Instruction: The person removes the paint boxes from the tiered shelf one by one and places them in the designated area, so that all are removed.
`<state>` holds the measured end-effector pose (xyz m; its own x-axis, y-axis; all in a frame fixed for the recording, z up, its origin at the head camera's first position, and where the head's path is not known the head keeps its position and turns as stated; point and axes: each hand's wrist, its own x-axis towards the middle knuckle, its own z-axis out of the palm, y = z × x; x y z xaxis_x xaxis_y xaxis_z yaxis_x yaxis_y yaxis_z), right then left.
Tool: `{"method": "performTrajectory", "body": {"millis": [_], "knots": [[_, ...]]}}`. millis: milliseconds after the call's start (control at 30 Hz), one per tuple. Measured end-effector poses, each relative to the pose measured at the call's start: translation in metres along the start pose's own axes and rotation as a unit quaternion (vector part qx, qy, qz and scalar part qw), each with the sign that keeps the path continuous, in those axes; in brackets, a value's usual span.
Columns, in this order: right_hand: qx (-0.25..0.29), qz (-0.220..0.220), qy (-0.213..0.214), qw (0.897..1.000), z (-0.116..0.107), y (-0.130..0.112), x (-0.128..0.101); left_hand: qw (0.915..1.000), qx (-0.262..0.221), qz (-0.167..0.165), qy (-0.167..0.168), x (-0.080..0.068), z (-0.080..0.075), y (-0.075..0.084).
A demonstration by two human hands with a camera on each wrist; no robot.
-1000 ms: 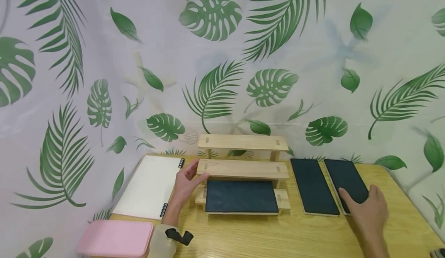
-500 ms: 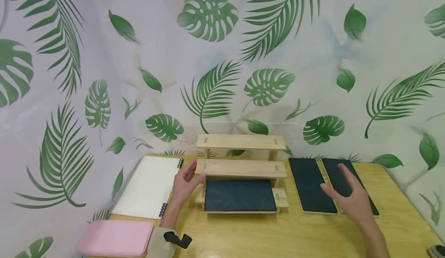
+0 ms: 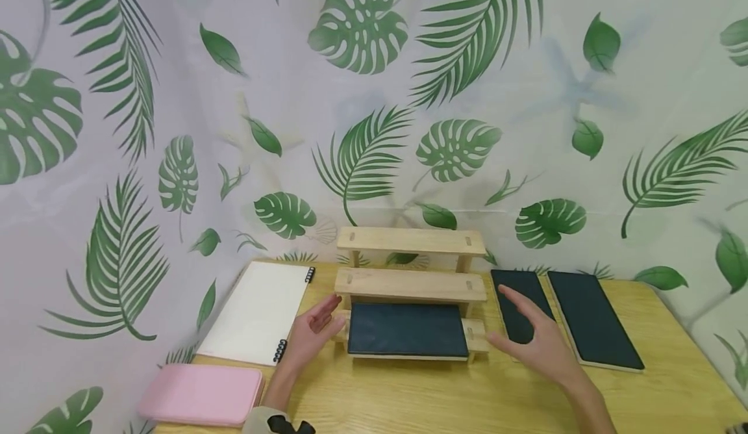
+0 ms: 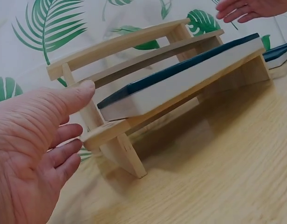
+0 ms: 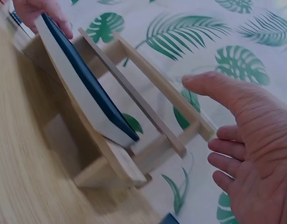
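Just off the wooden rack's [image 3: 409,282] two ends, the left hand [image 3: 310,336] and right hand [image 3: 543,349] face each other, thumbs apart from fingers, gripping nothing; whether the left touches is unclear. Between them, a navy-topped slab [image 3: 407,330] lies along the rack's lowest step [image 3: 476,333], probably stiff, fairly light, best held by its short ends. Right of the rack, matching slabs [image 3: 596,320] lie on the table [image 3: 409,395]; behind it stands a leaf-patterned backdrop [image 3: 456,83].

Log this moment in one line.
rack: dark block on lowest shelf; left hand: empty, near rack's left end; right hand: empty, near rack's right end; table: two more dark blocks
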<state>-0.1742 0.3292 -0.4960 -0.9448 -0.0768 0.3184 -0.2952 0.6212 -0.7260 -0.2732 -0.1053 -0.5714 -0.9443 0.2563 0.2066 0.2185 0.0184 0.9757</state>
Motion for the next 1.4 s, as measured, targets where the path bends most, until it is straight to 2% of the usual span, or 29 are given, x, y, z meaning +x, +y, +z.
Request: {"method": "performTrajectory", "body": {"millis": [133, 267, 467, 600, 767, 967, 1233, 1400], "knots": [[0.018, -0.018, -0.032, 0.999, 0.019, -0.013, 0.007, 0.9996, 0.014, -0.014, -0.02, -0.003, -0.003, -0.004], [0.036, -0.04, -0.087, 0.995, 0.041, -0.024, 0.017, 0.9986, 0.025, -0.024, -0.039, -0.003, -0.005, -0.007], [-0.008, -0.068, -0.154, 0.986, 0.075, -0.036, 0.031, 0.9964, 0.038, -0.036, -0.066, -0.002, -0.005, -0.013], [-0.046, -0.074, -0.188, 0.978, 0.089, -0.042, 0.039, 0.9963, 0.021, -0.043, -0.071, -0.003, -0.006, -0.014], [-0.142, -0.101, -0.219, 0.96, 0.093, -0.043, 0.052, 0.9963, 0.018, -0.043, -0.072, -0.004, -0.007, -0.014], [-0.211, -0.079, -0.256, 0.94, 0.092, -0.038, 0.064, 0.9963, 0.027, -0.035, -0.074, -0.005, -0.008, -0.015], [-0.225, -0.084, -0.258, 0.936, 0.088, -0.042, 0.063, 0.9948, 0.048, -0.035, -0.083, -0.005, -0.011, -0.012], [-0.197, -0.083, -0.276, 0.937, 0.085, -0.04, 0.063, 0.9944, 0.043, -0.037, -0.089, -0.005, -0.015, -0.009]]}}
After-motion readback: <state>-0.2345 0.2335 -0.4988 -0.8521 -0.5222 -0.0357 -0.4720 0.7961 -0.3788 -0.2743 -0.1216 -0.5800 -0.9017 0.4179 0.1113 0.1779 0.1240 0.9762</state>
